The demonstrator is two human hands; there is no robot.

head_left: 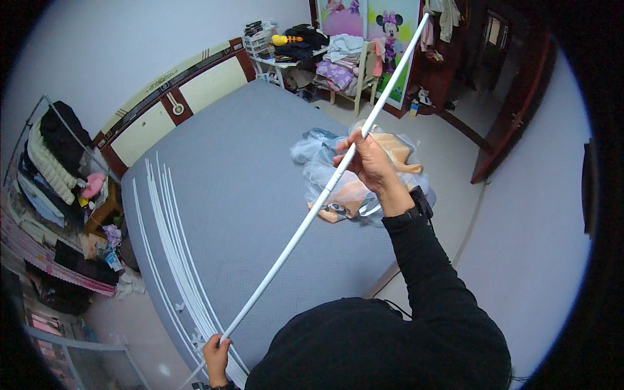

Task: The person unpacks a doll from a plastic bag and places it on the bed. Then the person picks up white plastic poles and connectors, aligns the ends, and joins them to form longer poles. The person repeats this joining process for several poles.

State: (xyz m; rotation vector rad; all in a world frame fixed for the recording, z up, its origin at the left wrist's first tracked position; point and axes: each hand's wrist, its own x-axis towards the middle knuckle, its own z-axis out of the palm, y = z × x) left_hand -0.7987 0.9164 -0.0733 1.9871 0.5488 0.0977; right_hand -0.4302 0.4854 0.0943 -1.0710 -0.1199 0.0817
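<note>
A long, thin white pole [286, 252] slants across my view, from the lower left up toward the wardrobe at the far right. My right hand [372, 164] is closed round its upper half, with thumb and fingers against it. Down at the pole's lower end, my left hand [216, 356] pinches it near the bed's front left edge. Beside that hand, a bundle of similar white poles [170, 227] lies lengthwise on the grey bed [260, 188]. Small white plastic connectors [197, 339] lie among their near ends.
Behind my right hand, clear plastic bags with orange and blue contents [348, 198] rest on the bed's right side. A clothes rack [49, 153] stands left. At the back are a chair piled with clothes [348, 68], a cluttered desk [283, 63] and an open door [520, 117].
</note>
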